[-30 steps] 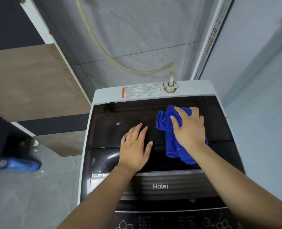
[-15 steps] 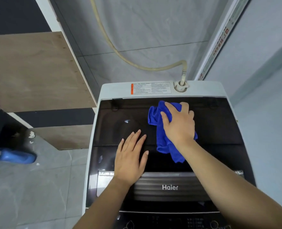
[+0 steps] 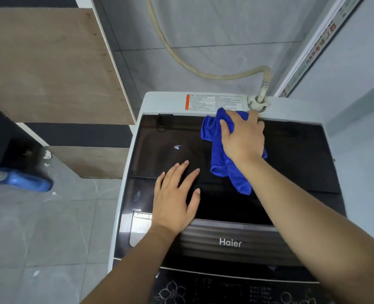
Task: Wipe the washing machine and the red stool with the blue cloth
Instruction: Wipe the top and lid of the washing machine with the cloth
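Observation:
The top-loading washing machine fills the middle of the view, with a dark glass lid and a white frame. My right hand presses the crumpled blue cloth onto the far part of the lid, near the back edge and the hose fitting. One end of the cloth trails toward me under my forearm. My left hand lies flat on the lid's near left part, fingers spread, holding nothing. The red stool is not in view.
A beige hose runs down the grey wall to a fitting at the machine's back right. A white smudge marks the lid. A wooden panel stands at the left, with a blue object on the floor.
My right hand has slid the blue cloth away from me, from the lid's middle to its back edge. My left hand has stayed flat in place.

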